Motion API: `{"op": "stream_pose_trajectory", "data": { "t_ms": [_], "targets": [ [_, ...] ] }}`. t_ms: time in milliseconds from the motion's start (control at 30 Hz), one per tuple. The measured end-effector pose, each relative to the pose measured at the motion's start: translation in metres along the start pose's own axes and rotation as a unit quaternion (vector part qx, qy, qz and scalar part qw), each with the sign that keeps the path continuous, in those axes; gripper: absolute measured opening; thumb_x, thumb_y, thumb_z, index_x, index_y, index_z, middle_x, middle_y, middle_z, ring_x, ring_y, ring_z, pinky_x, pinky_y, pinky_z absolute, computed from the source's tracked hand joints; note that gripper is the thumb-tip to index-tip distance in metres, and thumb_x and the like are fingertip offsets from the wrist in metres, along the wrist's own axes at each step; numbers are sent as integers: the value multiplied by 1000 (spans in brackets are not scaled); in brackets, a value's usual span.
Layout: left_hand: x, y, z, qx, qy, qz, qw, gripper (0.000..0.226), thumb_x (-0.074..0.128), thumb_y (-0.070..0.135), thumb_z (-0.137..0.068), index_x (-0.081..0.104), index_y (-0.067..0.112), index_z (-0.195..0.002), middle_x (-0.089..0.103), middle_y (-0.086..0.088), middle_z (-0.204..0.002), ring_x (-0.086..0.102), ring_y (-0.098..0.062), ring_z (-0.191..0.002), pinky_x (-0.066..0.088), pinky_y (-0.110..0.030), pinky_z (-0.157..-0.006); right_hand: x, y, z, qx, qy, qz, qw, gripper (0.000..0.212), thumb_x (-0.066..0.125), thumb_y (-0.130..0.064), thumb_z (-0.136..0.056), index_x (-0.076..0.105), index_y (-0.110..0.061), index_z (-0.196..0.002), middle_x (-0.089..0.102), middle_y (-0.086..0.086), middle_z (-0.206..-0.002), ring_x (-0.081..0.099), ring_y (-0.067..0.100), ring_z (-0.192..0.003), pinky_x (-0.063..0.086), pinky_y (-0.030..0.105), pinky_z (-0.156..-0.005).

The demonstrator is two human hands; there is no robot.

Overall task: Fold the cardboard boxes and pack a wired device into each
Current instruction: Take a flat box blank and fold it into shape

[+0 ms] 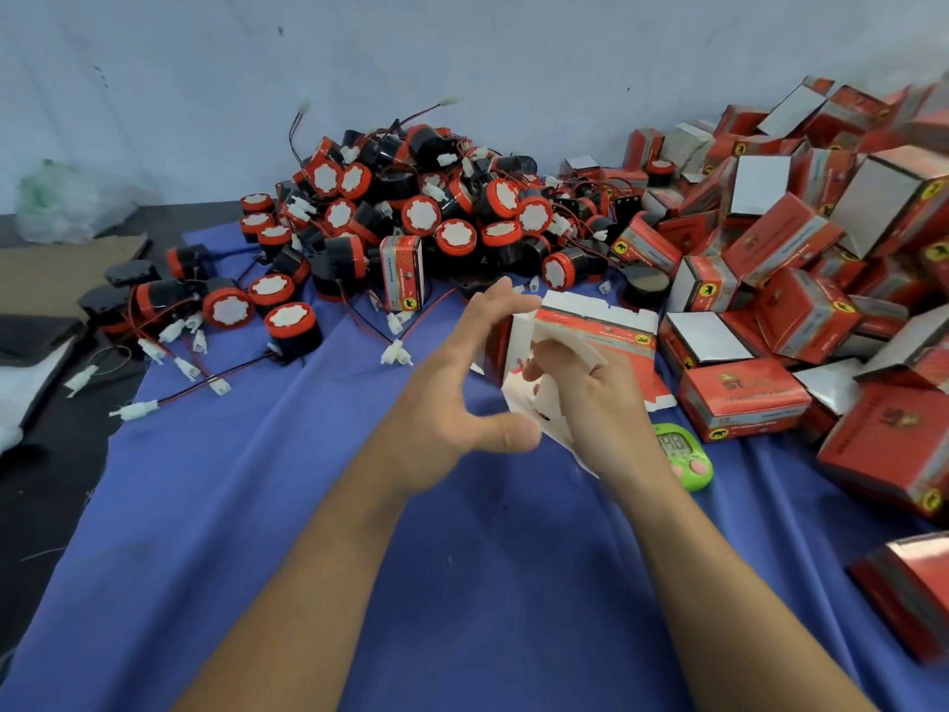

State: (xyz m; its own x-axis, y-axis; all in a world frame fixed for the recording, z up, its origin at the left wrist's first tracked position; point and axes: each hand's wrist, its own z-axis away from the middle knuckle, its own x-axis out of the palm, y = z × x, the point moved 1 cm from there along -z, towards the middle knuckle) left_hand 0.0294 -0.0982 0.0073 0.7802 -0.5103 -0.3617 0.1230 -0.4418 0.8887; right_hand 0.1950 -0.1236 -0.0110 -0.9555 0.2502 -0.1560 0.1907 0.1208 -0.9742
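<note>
Layout on the cloth [462,583]. Heap of wired devices [421,213] at centre rear, with strays spreading left. Heap of folded boxes [801,249] along the right side. A single box [403,272] stands upright before the device heap. The part-folded box [595,326] is at centre, between left hand [462,382] and right hand [601,403]. The timer [683,454] lies just right of the right hand. The bag [61,203] and cardboard sheet [56,269] are at far left, off the cloth.

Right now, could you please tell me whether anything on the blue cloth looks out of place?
One red box stands alone at the front of the heap of wired devices, away from the box pile on the right. A green timer lies partly hidden behind the right hand, which holds the half-folded box.
</note>
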Motion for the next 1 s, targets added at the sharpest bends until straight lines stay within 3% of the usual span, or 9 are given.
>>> {"op": "stream_pose_trajectory", "data": {
  "t_ms": [133, 233, 300, 400, 500, 600, 700, 900, 1000],
  "targets": [
    [2, 1, 0, 8, 20, -107, 994, 91, 79, 59, -68, 38, 51, -149, 18, 39, -163, 9, 7, -156, 22, -23, -115, -3, 0, -1, 15, -27, -42, 999, 22, 57, -36, -96, 75, -28, -106, 72, 7, -103, 66, 29, -101, 53, 54, -89],
    [4, -5, 0, 28, 96, -142, 985, 78, 75, 68, -75, 44, 51, -144, 38, 37, -155, 31, 9, -148, 29, -10, -110, -2, -2, -3, 42, -45, -60, 996, 29, 60, -41, -92, 75, -25, -110, 73, 6, -107, 66, 33, -108, 54, 57, -94],
    [8, -12, 1, 41, 171, -160, 971, 63, 70, 65, -82, 53, 43, -139, 55, 31, -141, 48, 12, -131, 33, -2, -98, -1, -1, -4, 57, -64, -64, 994, 27, 62, -38, -91, 76, -28, -112, 76, -4, -112, 68, 19, -111, 53, 50, -98],
    [12, -20, 4, 36, 222, -159, 961, 51, 61, 65, -92, 61, 36, -133, 65, 25, -126, 57, 8, -117, 38, -3, -90, -1, 1, -4, 51, -98, -86, 990, 33, 61, -25, -90, 75, -30, -119, 75, -9, -118, 67, 7, -116, 50, 36, -103],
    [10, -24, 2, 20, 239, -136, 961, 45, 56, 64, -95, 62, 38, -132, 66, 26, -124, 59, 6, -115, 41, -5, -88, -5, 1, -5, 49, -121, -106, 986, 47, 59, -20, -78, 74, -31, -122, 74, -13, -120, 65, -1, -114, 52, 20, -89],
    [11, -25, 0, 18, 251, -139, 958, 48, 50, 67, -98, 63, 35, -131, 66, 24, -126, 58, 6, -119, 39, -3, -90, -10, 3, -6, 61, -170, -112, 977, 58, 56, -18, -76, 69, -33, -130, 69, -16, -129, 61, -3, -121, 45, 23, -95],
    [11, -25, 0, 23, 259, -137, 956, 45, 45, 65, -101, 64, 36, -129, 65, 26, -124, 56, 8, -118, 38, -3, -90, -15, 2, -4, 67, -226, -119, 965, 60, 56, -19, -83, 59, -35, -141, 64, -21, -136, 60, -6, -121, 49, 20, -94],
    [13, -27, -2, 19, 257, -138, 956, 42, 40, 56, -104, 66, 33, -128, 67, 23, -121, 57, 6, -116, 39, -5, -89, -16, 1, -5, 45, -156, -119, 979, 59, 56, -12, -71, 73, -30, -125, 69, -17, -128, 65, -1, -112, 55, 21, -84],
    [16, -28, -3, 19, 259, -146, 955, 44, 38, 56, -104, 66, 30, -126, 67, 22, -119, 56, 7, -112, 39, -4, -88, -18, 5, -9, 18, -84, -92, 992, 54, 64, -10, -67, 77, -29, -116, 72, -11, -124, 64, 4, -117, 53, 35, -96]
  ]
}}
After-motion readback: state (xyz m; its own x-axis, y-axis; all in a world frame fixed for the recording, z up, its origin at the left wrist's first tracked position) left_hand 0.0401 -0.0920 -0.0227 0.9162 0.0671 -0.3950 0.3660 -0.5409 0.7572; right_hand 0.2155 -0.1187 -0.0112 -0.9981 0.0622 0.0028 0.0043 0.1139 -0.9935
